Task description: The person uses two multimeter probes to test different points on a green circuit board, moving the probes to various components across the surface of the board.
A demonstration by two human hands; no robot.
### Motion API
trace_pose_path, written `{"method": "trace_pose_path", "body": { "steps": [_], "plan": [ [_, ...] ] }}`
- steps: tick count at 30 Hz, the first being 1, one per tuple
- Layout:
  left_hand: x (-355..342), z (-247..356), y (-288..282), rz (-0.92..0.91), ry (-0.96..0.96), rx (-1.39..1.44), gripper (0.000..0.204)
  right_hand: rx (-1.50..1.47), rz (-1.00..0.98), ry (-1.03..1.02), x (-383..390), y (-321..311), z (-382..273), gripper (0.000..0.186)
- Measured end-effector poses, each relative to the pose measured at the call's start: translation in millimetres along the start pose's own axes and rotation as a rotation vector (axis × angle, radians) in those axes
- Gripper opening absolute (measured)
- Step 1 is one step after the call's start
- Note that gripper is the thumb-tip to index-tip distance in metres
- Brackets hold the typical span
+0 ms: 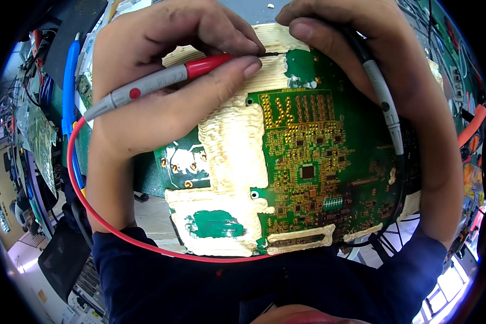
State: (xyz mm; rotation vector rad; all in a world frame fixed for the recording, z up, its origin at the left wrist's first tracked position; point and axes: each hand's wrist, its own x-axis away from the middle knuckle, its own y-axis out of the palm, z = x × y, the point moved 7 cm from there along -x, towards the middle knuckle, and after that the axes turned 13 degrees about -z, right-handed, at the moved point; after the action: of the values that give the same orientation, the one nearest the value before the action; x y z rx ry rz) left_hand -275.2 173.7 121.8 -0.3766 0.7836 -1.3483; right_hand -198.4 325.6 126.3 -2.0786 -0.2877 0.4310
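Note:
My left hand (127, 56) is closed around a red and grey test probe (151, 82), its dark tip pointing right over the board's upper part. My right hand (391, 40) grips a black and grey test probe (380, 89); its tip is hidden behind the fingers near the top edge. Beneath both hands lies a large green circuit board (356, 121) with a dark square chip (307, 171) and many small parts. Thick ridged cream-coloured coating (229, 135) covers much of its left side and top. I cannot tell whether either tip touches the board.
A red lead (110, 232) loops from the left probe past the board's near edge. The black lead (400, 183) runs down at the right. At far left are a blue-handled tool (70, 81), a loose board (40, 140) and a black chair (65, 259). An orange handle (473, 125) sits at right.

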Motion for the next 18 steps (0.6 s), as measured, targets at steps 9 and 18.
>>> {"method": "trace_pose_path", "body": {
  "steps": [9,18],
  "plan": [
    [2.5,2.8,-2.3,0.012,0.046,0.002,0.018,-0.008,-0.002,-0.120,0.9,-5.0,-1.1,0.015],
    [4.8,2.3,1.6,0.008,0.023,-0.010,0.021,-0.207,-0.077,0.015,-2.3,-6.4,-2.5,0.020]
  ]
}}
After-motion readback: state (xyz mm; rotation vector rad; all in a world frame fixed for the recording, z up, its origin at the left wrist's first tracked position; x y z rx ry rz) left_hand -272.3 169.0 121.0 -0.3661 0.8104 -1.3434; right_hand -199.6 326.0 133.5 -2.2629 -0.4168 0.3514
